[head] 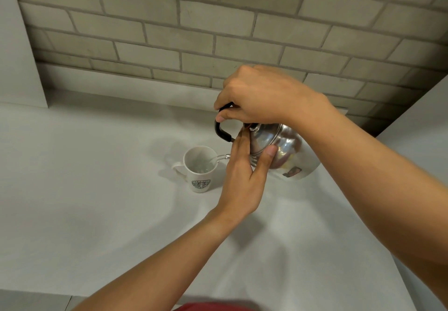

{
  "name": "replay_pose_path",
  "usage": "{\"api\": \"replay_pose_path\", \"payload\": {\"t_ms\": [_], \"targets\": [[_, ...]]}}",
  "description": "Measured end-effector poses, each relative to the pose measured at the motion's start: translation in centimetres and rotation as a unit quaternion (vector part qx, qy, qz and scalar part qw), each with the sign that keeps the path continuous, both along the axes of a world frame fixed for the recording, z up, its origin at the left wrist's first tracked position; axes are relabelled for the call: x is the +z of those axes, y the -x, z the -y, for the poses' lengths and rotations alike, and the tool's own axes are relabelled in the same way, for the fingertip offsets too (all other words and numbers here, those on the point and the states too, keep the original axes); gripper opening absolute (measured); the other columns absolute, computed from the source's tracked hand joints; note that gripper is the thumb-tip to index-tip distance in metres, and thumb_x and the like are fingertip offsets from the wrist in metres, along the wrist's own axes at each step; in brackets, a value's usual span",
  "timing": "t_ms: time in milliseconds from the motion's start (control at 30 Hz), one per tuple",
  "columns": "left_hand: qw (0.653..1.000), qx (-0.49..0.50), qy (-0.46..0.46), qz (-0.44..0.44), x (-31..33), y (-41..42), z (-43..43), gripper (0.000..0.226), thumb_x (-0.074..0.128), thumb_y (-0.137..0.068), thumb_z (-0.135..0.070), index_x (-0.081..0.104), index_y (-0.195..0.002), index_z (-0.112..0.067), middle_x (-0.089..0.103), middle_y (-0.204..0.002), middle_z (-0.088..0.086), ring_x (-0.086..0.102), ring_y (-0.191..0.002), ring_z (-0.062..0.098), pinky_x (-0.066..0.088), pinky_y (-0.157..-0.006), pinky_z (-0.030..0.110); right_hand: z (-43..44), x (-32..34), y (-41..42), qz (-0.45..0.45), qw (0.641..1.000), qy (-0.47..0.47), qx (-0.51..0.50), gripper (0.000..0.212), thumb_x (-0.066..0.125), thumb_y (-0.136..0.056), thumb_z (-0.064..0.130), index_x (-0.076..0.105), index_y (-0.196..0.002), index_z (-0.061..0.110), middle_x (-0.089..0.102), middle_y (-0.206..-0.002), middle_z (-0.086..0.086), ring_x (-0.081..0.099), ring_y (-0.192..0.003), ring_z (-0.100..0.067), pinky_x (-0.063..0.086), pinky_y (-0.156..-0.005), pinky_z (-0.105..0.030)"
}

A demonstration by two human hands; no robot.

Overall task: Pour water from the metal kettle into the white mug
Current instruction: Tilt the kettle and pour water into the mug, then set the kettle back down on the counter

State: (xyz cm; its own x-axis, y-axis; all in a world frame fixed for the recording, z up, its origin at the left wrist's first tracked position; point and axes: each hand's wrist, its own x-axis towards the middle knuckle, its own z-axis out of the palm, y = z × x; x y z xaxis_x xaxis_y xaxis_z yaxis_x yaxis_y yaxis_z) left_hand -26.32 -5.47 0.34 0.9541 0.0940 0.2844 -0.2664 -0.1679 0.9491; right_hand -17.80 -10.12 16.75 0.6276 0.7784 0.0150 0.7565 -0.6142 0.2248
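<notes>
Both forearms enter from the bottom edge, and we follow them up to the work. We have our right hand (257, 95) closed around the black handle (220, 131) of the metal kettle (286, 150), which hangs tipped toward the left above the white counter (97, 189). Our left hand (244, 172) is flat and open-fingered, its fingers pressed on the lid (260, 141) and its thumb against the kettle body, gripping nothing but keeping the lid seated. The pouring step is in hand: a clear stream (219, 158) leaves the spout and arcs into the white mug (200, 167), which stands upright on the counter just left of the kettle, handle to the left. Water is visible in the mug; we judge it partly filled, though the exact level is hard to read. Next, we expect to level the kettle gradually to cut the stream before the rim is reached. The kettle is polished and mirror-bright, with a small label low on its side.
</notes>
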Motion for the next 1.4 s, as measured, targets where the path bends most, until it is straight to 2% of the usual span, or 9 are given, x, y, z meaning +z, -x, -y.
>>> {"api": "replay_pose_path", "payload": {"t_ms": [300,467,567,633,767,900,1133,1300,1400], "targets": [[0.989,-0.054,-0.133,-0.037,-1.7,-0.4,-1.5,0.082,0.056,-0.099,-0.061,0.024,-0.165,-0.026,0.029,-0.169,-0.006,0.032,-0.154,0.006,0.032,-0.123,0.026,5.4,-3.9,0.1,-0.049,0.979,-0.197,-0.036,0.036,0.061,-0.100,0.050,0.077,-0.123,0.028,0.074,-0.100,0.001,0.067,-0.090,-0.018,0.056,-0.082,-0.044],[0.981,-0.064,-0.182,0.020,-1.0,-0.3,-1.8,0.066,0.065,-0.100,-0.047,0.041,-0.157,-0.024,0.032,-0.155,-0.018,0.015,-0.133,-0.034,0.015,-0.103,-0.007,8.7,-6.5,0.6,-0.007,0.947,-0.318,-0.048,0.032,0.068,-0.098,0.042,0.080,-0.119,0.021,0.070,-0.089,0.008,0.056,-0.076,-0.003,0.040,-0.075,-0.007],[0.962,-0.057,-0.255,0.079,-0.9,-0.1,-2.5,0.048,0.064,-0.102,-0.041,0.058,-0.145,-0.021,0.042,-0.159,0.000,0.036,-0.148,0.005,0.033,-0.118,0.020,10.3,-7.5,1.0,0.010,0.918,-0.390,-0.069,0.029,0.073,-0.096,0.037,0.081,-0.117,0.018,0.071,-0.091,0.011,0.060,-0.080,0.000,0.039,-0.077,-0.003],[0.951,-0.018,-0.283,0.124,-0.7,-0.1,-2.8,0.033,0.063,-0.102,-0.037,0.068,-0.128,-0.018,0.055,-0.144,0.000,0.053,-0.134,0.022,0.049,-0.106,0.038,11.2,-8.4,1.3,0.014,0.899,-0.430,-0.077,0.027,0.076,-0.095,0.032,0.081,-0.115,0.015,0.071,-0.088,0.009,0.059,-0.077,0.004,0.039,-0.077,-0.003],[0.971,0.032,-0.222,0.083,0.9,-1.8,-3.0,0.034,0.056,-0.106,-0.037,0.052,-0.137,-0.023,0.047,-0.131,-0.011,0.057,-0.115,0.012,0.057,-0.087,0.038,12.2,-10.4,1.5,0.019,0.866,-0.492,-0.088,0.024,0.079,-0.092,0.025,0.082,-0.113,0.012,0.063,-0.085,0.018,0.058,-0.076,0.013,0.038,-0.075,-0.003],[0.969,-0.027,-0.244,0.031,1.9,-4.5,-3.3,0.042,0.049,-0.111,-0.029,0.051,-0.153,-0.023,0.063,-0.141,0.000,0.064,-0.121,0.018,0.051,-0.102,0.033,12.7,-11.6,0.9,0.008,0.851,-0.515,-0.101,0.024,0.079,-0.092,0.025,0.082,-0.113,0.013,0.066,-0.086,0.013,0.059,-0.077,0.012,0.039,-0.075,-0.004],[0.964,-0.010,-0.261,0.041,2.3,-8.4,-3.3,0.034,0.050,-0.111,-0.020,0.064,-0.141,-0.011,0.074,-0.128,0.006,0.068,-0.114,0.024,0.041,-0.089,0.017,13.3,-12.3,-2.4,-0.062,0.842,-0.517,-0.143,0.034,0.067,-0.097,0.045,0.076,-0.124,0.026,0.064,-0.090,0.024,0.064,-0.085,0.002,0.040,-0.076,-0.006],[0.962,0.024,-0.267,0.049,1.9,-13.6,-4.1,0.032,0.051,-0.110,-0.018,0.065,-0.138,-0.009,0.074,-0.124,0.010,0.068,-0.114,0.029,0.036,-0.084,0.013,15.2,-14.1,-6.2,-0.059,0.861,-0.455,-0.220,0.052,0.044,-0.105,0.056,0.053,-0.149,0.030,0.054,-0.118,0.010,0.053,-0.118,-0.016,0.040,-0.099,-0.024],[0.961,0.045,-0.266,0.060,1.6,-16.9,-4.8,0.029,0.053,-0.109,-0.014,0.067,-0.133,-0.008,0.076,-0.115,0.012,0.069,-0.105,0.031,0.037,-0.079,0.016,15.8,-15.5,-9.0,-0.084,0.868,-0.416,-0.257,0.052,0.040,-0.107,0.051,0.046,-0.153,0.026,0.067,-0.106,0.006,0.063,-0.103,-0.019,0.044,-0.086,-0.031]]}}
